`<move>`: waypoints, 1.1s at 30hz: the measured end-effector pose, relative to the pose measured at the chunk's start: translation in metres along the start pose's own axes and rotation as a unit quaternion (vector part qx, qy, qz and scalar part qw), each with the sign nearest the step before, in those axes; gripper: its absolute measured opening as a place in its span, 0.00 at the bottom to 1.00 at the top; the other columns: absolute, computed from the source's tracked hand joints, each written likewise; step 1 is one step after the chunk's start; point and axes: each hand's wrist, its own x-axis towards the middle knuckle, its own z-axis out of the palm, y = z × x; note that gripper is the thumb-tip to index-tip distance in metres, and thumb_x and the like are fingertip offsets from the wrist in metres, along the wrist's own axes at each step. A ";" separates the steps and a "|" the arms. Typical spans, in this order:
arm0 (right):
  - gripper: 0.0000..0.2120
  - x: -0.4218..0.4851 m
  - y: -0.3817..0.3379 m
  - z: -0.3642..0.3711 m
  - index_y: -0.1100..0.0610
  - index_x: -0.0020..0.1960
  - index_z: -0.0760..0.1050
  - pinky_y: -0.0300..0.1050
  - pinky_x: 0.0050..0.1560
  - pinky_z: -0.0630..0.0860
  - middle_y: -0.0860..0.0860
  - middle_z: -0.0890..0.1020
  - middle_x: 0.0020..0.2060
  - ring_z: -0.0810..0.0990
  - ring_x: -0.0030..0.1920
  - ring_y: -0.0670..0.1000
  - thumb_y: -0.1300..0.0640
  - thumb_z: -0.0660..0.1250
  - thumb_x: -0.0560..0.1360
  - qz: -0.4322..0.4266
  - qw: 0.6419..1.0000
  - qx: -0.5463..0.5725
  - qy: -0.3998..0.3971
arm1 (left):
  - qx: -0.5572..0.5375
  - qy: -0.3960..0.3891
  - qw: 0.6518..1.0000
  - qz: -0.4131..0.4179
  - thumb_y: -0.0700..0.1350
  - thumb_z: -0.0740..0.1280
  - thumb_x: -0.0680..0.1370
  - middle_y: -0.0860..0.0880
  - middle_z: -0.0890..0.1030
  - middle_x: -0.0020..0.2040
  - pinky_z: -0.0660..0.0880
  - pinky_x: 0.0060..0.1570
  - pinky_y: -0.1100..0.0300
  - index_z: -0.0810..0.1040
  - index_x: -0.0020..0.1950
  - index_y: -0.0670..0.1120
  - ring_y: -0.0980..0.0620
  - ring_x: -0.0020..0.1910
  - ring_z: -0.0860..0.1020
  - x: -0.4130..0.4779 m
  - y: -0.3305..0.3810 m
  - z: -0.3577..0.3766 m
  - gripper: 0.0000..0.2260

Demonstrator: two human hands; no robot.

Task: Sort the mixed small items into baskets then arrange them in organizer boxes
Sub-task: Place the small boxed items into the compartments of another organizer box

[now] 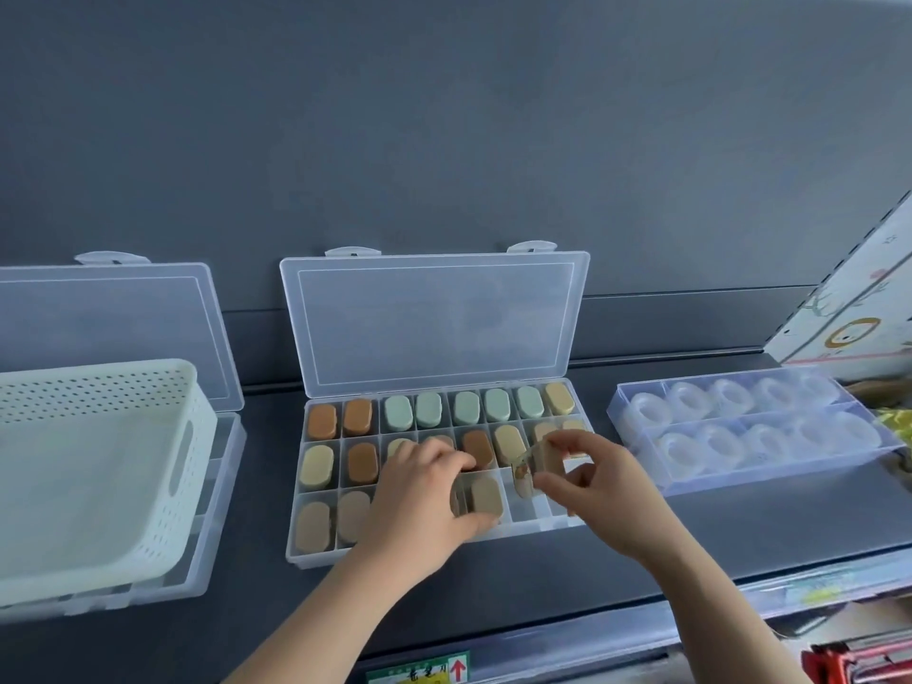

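Two bare forearms reach in from the near edge. The left hand (424, 491) curls thumb and fingers round a smooth tan oval piece (487, 496) in the bottom row of the clear plastic organizer box (316, 552). The box's lid stands open, and matte brown, tan and pale green ovals fill its cells. The right hand (587, 481), just above that row, pinches a small blurred translucent piece (524, 478). A white perforated basket (98, 387) sits to the left.

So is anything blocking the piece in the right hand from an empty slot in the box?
Nothing visible. The lid stands open and empty slots lie just below the tan piece the right hand pinches.
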 end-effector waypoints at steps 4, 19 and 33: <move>0.16 0.000 0.004 0.007 0.43 0.53 0.73 0.29 0.37 0.72 0.40 0.77 0.49 0.78 0.36 0.40 0.52 0.73 0.69 -0.029 0.993 -0.113 -0.037 | 0.028 0.000 1.000 -0.003 0.66 0.63 0.73 0.58 0.67 0.66 0.62 0.66 0.60 0.67 0.71 0.56 0.55 0.65 0.63 -0.003 -0.006 -0.004 0.29; 0.17 0.003 -0.031 0.028 0.51 0.61 0.76 0.36 0.51 0.71 0.42 0.75 0.53 0.76 0.52 0.45 0.50 0.70 0.73 -0.107 0.975 -0.195 -0.006 | -0.037 0.042 0.998 0.008 0.59 0.64 0.76 0.59 0.69 0.64 0.63 0.65 0.64 0.71 0.69 0.54 0.59 0.64 0.65 -0.029 -0.024 -0.039 0.23; 0.19 0.028 -0.219 0.184 0.49 0.66 0.73 0.33 0.57 0.71 0.43 0.76 0.63 0.76 0.57 0.42 0.48 0.67 0.76 -0.290 0.937 -0.139 -0.134 | 0.100 0.142 0.966 -0.190 0.48 0.71 0.74 0.51 0.78 0.60 0.70 0.61 0.54 0.79 0.62 0.47 0.49 0.60 0.74 -0.124 -0.251 -0.213 0.17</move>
